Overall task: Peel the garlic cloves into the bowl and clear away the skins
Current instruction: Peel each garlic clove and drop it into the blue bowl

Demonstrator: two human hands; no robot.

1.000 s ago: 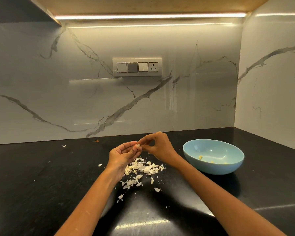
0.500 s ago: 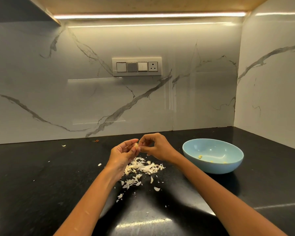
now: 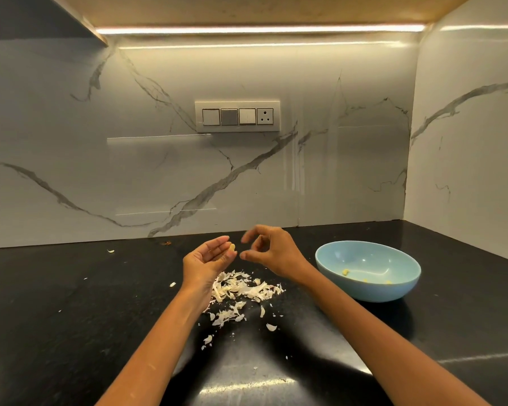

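Black stone countertop, pretty glossy, with both bare forearms reaching in from the bottom edge. Closest to the camera are a few stray flakes, then the main pile of garlic skins, papery white, spread on the counter right under and between the two hands.

The left hand is palm up above the pile, fingers mostly straight. A small pale garlic clove sits at its fingertips, held between thumb tip and the fingers as far as I can tell, so it's pinched rather than lying loose. The right hand is just beside it, not touching the clove. Its thumb and forefinger are curled toward each other but with a gap between them, nothing in there, so that hand is loose and empty.

To the right of the hands, near the right forearm, sits a light blue bowl on the counter with a few small yellowish peeled bits at the bottom.

Further back there's a lone scrap of skin off to the left and a tiny brownish bit by the wall. Then the white marble backsplash with a switch panel, and a light strip under the cabinet.
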